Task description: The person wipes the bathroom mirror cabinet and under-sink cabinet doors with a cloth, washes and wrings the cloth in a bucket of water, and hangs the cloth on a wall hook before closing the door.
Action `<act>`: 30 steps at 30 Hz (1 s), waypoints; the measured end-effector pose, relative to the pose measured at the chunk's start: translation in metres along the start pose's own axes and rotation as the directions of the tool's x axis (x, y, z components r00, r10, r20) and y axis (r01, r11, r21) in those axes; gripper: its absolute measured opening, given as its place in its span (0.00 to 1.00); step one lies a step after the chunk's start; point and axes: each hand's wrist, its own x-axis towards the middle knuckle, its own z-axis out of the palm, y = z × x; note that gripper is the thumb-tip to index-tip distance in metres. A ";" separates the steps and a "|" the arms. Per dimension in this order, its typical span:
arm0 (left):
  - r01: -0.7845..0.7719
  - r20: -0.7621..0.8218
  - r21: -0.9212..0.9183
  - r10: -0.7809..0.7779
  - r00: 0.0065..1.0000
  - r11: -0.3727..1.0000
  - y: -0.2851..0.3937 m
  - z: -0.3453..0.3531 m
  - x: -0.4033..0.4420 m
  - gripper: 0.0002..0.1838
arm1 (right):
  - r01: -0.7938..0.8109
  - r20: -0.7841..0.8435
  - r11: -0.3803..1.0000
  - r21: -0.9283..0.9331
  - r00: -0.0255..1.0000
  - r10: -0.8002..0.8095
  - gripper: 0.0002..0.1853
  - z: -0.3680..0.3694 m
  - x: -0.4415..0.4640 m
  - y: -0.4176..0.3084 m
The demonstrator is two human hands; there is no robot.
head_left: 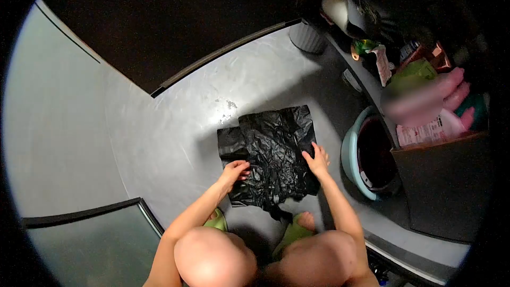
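I crouch with the black plastic (279, 151) spread, creased, on the floor (170, 122) in front of my feet, between my two hands. My left hand (234, 174) is at its left side, fingers curled narrow; I cannot tell whether they pinch a fold or merely rest on it. My right hand (317, 162) is at the right edge, thumb a little apart from the fingers; whether the edge is caught between them, I cannot tell either.

The film looks thin to me, and its lower edge is ragged, so an uneven pull from the two sides could start a rip there. A dark tail hangs down near my right slipper (289, 235); a shuffled foot could pin it, and lifting then could tear it. The crumpled layers may cling and bunch if dragged. Swinging my right arm wide could knock the basin (348, 154) beside it.
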 end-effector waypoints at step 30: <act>-0.244 -0.356 0.549 0.488 0.797 0.799 -0.052 -0.075 0.027 0.14 | 0.304 -0.252 0.942 0.141 0.931 -0.263 0.24 0.036 -0.014 -0.004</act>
